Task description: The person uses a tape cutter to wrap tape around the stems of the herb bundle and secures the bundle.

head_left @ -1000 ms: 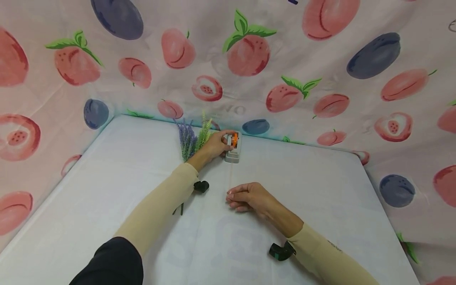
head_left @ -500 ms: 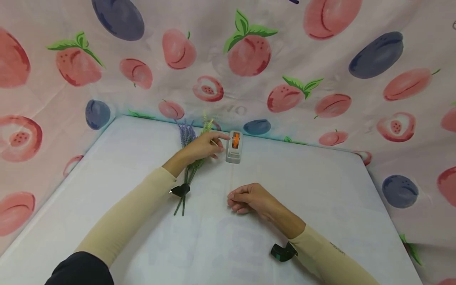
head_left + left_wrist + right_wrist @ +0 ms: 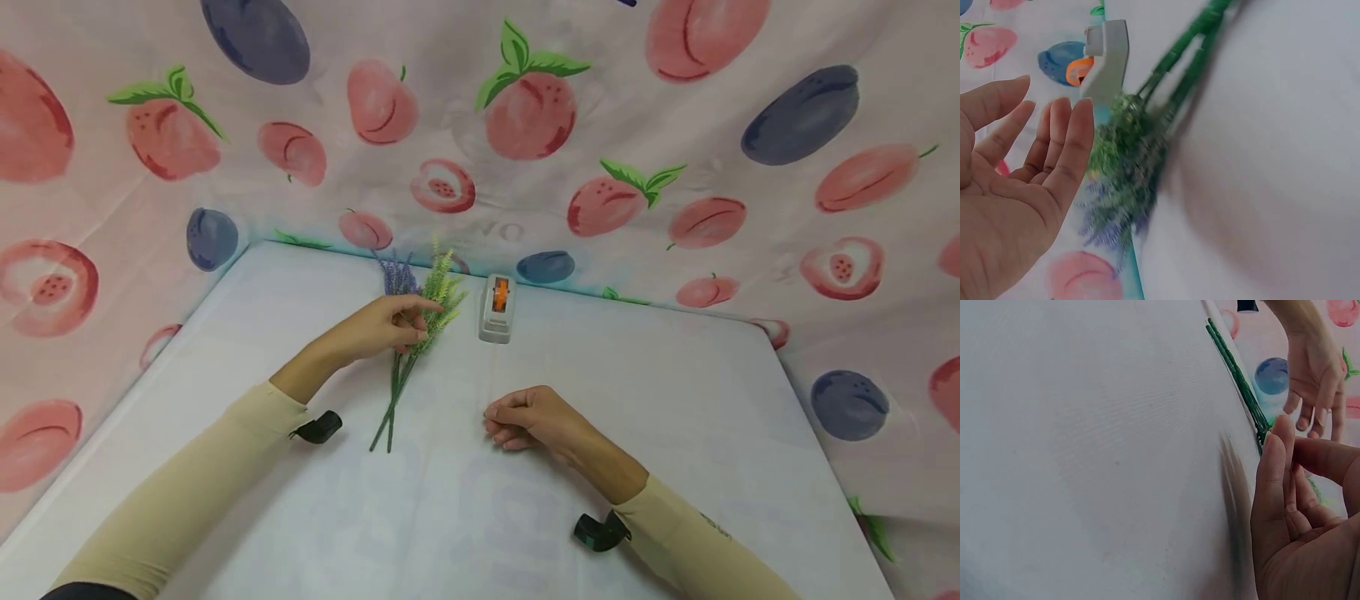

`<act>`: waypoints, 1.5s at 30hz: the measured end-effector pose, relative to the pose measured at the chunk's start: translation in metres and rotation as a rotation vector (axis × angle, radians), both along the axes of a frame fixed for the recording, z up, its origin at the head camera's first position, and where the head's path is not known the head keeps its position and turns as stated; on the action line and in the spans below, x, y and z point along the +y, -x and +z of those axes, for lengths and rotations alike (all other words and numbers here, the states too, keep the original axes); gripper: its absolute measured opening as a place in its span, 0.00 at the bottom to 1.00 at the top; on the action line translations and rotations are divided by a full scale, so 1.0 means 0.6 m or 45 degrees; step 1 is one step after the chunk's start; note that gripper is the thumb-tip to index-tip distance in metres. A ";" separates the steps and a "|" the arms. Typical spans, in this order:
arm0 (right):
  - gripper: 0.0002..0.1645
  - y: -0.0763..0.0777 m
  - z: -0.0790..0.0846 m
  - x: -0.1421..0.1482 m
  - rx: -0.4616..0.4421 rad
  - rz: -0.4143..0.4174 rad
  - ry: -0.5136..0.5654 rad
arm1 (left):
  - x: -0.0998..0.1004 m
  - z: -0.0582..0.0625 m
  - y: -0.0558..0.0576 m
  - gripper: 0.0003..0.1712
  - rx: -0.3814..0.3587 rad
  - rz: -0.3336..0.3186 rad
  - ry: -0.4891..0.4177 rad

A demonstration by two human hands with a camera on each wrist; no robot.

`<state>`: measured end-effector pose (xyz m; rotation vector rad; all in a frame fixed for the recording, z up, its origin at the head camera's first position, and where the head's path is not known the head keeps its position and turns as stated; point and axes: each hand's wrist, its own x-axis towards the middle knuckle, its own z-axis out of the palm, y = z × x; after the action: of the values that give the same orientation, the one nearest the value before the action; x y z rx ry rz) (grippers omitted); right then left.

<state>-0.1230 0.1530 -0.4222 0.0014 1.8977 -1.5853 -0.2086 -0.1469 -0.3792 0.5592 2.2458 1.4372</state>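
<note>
A grey tape dispenser [image 3: 496, 331] with an orange wheel stands at the back of the table. From its front, a faint clear strip of tape [image 3: 492, 372] seems to run toward my right hand [image 3: 536, 421], whose thumb and fingertips pinch together at its end. My left hand [image 3: 375, 329] hovers over a bunch of artificial lavender, its fingers loosely bent and holding nothing. Purple sprigs [image 3: 397, 275] and yellow-green sprigs [image 3: 442, 292] lie with crossed green stems [image 3: 397, 396] toward me. In the left wrist view, the dispenser [image 3: 1110, 65] is beyond the fingers, apart from them.
A white-covered table [image 3: 675, 400] bears these things. Fruit-printed cloth [image 3: 517, 192] hangs behind it and along both sides. Black wrist cameras [image 3: 318, 427] are worn on both forearms.
My left hand has let go of the tape dispenser and drawn back leftward over the lavender. The dispenser stays in place, and my right hand keeps its pinch almost unmoved.
</note>
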 end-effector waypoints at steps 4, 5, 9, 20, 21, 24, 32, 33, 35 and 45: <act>0.16 0.000 0.001 0.001 -0.005 0.000 -0.005 | -0.027 -0.004 -0.016 0.30 -0.020 -0.004 0.024; 0.16 -0.001 0.002 0.001 -0.006 -0.002 -0.007 | -0.033 -0.004 -0.020 0.30 -0.030 -0.001 0.032; 0.17 -0.001 0.004 0.002 -0.015 -0.006 -0.012 | -0.055 -0.011 -0.035 0.30 -0.061 0.006 0.087; 0.16 -0.001 0.005 0.002 -0.014 -0.008 -0.017 | -0.074 -0.037 -0.064 0.31 -0.152 -0.029 0.129; 0.16 -0.001 0.005 0.002 -0.015 -0.009 -0.017 | -0.073 -0.038 -0.066 0.30 -0.161 -0.032 0.134; 0.16 -0.001 0.005 0.002 -0.015 -0.010 -0.015 | -0.069 -0.040 -0.073 0.29 -0.186 -0.053 0.144; 0.15 -0.001 0.005 0.002 -0.018 -0.009 -0.014 | -0.055 -0.053 -0.076 0.27 -0.176 -0.088 0.152; 0.15 -0.001 0.005 0.002 -0.018 -0.010 -0.015 | -0.053 -0.054 -0.076 0.27 -0.157 -0.089 0.159; 0.15 -0.001 0.006 0.002 -0.017 -0.010 -0.018 | -0.050 -0.057 -0.075 0.27 -0.117 -0.089 0.179; 0.14 0.000 0.004 0.003 -0.006 0.010 -0.010 | -0.030 -0.060 -0.081 0.28 -0.020 0.041 0.317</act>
<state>-0.1230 0.1551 -0.4197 0.0010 1.8982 -1.5707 -0.1598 -0.1649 -0.4153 0.4307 2.3839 1.1474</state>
